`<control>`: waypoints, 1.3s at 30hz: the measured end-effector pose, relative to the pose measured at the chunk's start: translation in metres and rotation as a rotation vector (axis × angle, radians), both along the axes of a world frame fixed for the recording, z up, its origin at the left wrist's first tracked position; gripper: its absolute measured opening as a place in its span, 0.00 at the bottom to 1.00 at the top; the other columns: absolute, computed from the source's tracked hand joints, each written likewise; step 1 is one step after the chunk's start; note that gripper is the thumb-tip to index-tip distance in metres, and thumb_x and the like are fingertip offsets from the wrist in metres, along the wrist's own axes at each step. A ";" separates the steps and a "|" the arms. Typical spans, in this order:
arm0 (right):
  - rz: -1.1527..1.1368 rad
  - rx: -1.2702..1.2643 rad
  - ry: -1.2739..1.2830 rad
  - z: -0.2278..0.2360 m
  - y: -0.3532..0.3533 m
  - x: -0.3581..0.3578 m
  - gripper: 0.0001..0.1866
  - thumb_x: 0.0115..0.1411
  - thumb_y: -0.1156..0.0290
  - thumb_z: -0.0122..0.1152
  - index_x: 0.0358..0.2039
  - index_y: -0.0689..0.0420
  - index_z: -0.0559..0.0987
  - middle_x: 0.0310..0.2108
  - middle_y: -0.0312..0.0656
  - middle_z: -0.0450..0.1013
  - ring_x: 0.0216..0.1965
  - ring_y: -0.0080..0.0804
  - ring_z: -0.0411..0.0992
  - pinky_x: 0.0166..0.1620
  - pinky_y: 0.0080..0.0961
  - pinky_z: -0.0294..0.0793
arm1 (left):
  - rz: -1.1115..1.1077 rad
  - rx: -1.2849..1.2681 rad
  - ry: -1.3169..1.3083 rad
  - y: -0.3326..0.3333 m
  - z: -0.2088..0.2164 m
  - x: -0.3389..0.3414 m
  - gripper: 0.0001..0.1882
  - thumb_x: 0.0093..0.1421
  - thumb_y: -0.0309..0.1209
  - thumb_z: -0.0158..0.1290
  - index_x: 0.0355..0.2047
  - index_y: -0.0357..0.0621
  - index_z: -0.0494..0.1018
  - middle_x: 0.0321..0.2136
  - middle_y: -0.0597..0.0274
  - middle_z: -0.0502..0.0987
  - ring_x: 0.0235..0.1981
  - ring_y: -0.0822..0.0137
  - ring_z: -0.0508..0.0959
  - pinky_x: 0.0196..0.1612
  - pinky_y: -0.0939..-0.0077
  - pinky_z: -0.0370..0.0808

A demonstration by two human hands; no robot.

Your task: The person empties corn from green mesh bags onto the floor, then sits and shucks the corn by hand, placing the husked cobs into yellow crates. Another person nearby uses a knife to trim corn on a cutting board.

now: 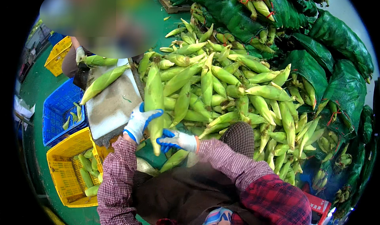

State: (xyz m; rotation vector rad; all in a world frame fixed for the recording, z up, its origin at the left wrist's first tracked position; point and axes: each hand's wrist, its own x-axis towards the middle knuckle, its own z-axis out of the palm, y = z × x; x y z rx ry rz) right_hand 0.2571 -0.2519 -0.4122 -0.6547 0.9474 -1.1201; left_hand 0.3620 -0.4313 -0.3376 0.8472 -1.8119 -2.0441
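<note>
A long ear of corn (154, 92) in its green husk stands nearly upright in front of me, its narrow tip pointing down at my lap. Wrapped round its lower left side is my left hand (139, 123), in a white glove with blue-coated fingers, the thumb lying across the husk. My right hand (177, 141), gloved alike, reaches in from the right with fingers apart. Its blue fingertips are at the edge of the corn's tip; whether they press on it is hard to see. Another husked ear (103, 82) lies across the white board (113, 102) at my left.
A big heap of unhusked corn (225, 86) spreads ahead and to the right. Green mesh sacks (344, 39) are stacked behind it. At left stand a blue crate (61, 102) and a yellow crate (65, 177), both with corn pieces. Across from me, a person's gloved hand (80, 55) holds corn.
</note>
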 end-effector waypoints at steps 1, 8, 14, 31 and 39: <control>-0.107 0.100 0.303 -0.005 0.001 -0.015 0.31 0.64 0.55 0.68 0.61 0.60 0.72 0.46 0.41 0.78 0.44 0.27 0.77 0.45 0.26 0.78 | -0.029 -0.327 -0.166 -0.010 0.000 0.003 0.29 0.52 0.36 0.69 0.52 0.36 0.75 0.44 0.50 0.83 0.44 0.56 0.83 0.49 0.66 0.79; -0.542 0.507 1.108 -0.040 0.024 -0.175 0.42 0.58 0.47 0.69 0.65 0.61 0.68 0.59 0.59 0.72 0.58 0.50 0.74 0.59 0.36 0.74 | 0.111 -1.070 -0.712 -0.071 -0.019 0.024 0.42 0.41 0.43 0.72 0.58 0.44 0.74 0.52 0.45 0.77 0.54 0.46 0.76 0.59 0.57 0.73; -0.698 0.786 1.199 -0.078 0.012 -0.237 0.47 0.53 0.44 0.71 0.62 0.67 0.68 0.61 0.61 0.71 0.61 0.54 0.71 0.61 0.39 0.71 | 0.045 -1.035 -1.019 -0.089 -0.029 0.033 0.46 0.44 0.44 0.71 0.64 0.50 0.68 0.57 0.52 0.73 0.60 0.50 0.72 0.62 0.58 0.71; -0.809 0.482 0.062 -0.087 0.002 -0.228 0.25 0.58 0.47 0.71 0.47 0.51 0.81 0.33 0.42 0.79 0.29 0.36 0.75 0.37 0.35 0.80 | -0.026 -1.102 -1.086 -0.081 -0.030 0.028 0.42 0.49 0.41 0.66 0.64 0.47 0.66 0.56 0.47 0.74 0.59 0.49 0.74 0.61 0.58 0.72; -0.725 0.284 -0.639 -0.058 0.044 -0.132 0.17 0.63 0.50 0.67 0.48 0.42 0.80 0.37 0.37 0.80 0.29 0.29 0.77 0.25 0.27 0.78 | -0.002 -1.118 -1.093 -0.074 -0.027 0.027 0.39 0.51 0.40 0.65 0.64 0.47 0.66 0.56 0.47 0.74 0.59 0.49 0.74 0.61 0.56 0.71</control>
